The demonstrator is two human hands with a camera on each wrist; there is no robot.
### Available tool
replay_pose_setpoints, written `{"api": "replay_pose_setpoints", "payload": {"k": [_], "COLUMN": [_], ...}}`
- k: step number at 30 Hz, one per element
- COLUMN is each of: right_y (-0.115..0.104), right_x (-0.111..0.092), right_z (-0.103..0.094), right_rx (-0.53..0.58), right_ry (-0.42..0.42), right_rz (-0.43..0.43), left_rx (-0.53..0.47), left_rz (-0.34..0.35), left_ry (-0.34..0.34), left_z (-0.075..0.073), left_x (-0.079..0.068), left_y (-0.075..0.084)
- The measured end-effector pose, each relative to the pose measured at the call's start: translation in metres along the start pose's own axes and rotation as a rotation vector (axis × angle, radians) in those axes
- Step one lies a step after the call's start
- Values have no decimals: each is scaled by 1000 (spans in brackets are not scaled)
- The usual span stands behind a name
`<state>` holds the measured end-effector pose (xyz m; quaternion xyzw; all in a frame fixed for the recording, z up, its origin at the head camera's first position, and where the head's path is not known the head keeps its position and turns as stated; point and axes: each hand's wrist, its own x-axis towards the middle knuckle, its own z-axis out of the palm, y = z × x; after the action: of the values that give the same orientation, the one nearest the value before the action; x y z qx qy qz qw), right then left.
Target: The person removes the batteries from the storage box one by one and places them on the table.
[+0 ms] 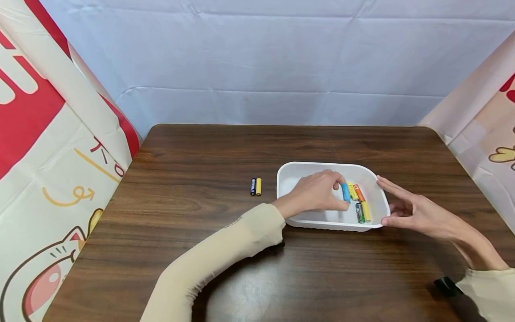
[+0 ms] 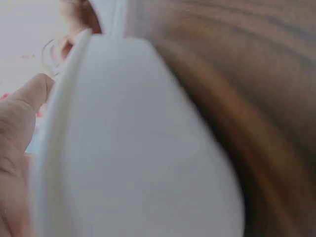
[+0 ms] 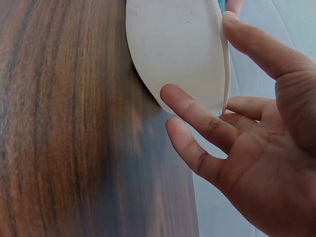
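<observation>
Inside the white tub (image 1: 330,226), head view, the left hand (image 1: 315,190) pinches a blue battery (image 1: 345,192), with room toward the far left corner. Left wrist: tub wall (image 2: 128,133) alongside. Right wrist: the right hand (image 3: 266,153), fingers apart, thumbs the rim (image 3: 226,64).

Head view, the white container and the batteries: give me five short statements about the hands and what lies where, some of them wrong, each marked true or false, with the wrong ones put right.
1. The left hand pinches a blue battery. True.
2. The right hand is held well away from the white container. False: the right hand touches the white container at one end.
3. A dark battery and a yellow battery lie on the table, outside the white container. True.
4. The orange battery lies outside the white container. False: the orange battery is inside it.
5. A green battery lies in the white container. True.
</observation>
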<state>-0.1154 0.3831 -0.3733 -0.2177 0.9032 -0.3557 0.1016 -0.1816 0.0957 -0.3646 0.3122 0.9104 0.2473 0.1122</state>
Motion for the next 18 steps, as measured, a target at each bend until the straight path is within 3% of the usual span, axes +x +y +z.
{"api": "replay_pose_setpoints", "payload": {"k": [9,18], "right_y": [-1,-4], "right_x": [0,2], "right_z": [0,0], "right_rx": [14,3], "right_ry": [-7,-20], "right_rz": [4,39], "left_rx": [-133,-212], "left_rz": [19,8], "left_ry": [128,194], "left_z": [-53,-84], "left_x": [-33,-79], "left_y": [-39,-103]}}
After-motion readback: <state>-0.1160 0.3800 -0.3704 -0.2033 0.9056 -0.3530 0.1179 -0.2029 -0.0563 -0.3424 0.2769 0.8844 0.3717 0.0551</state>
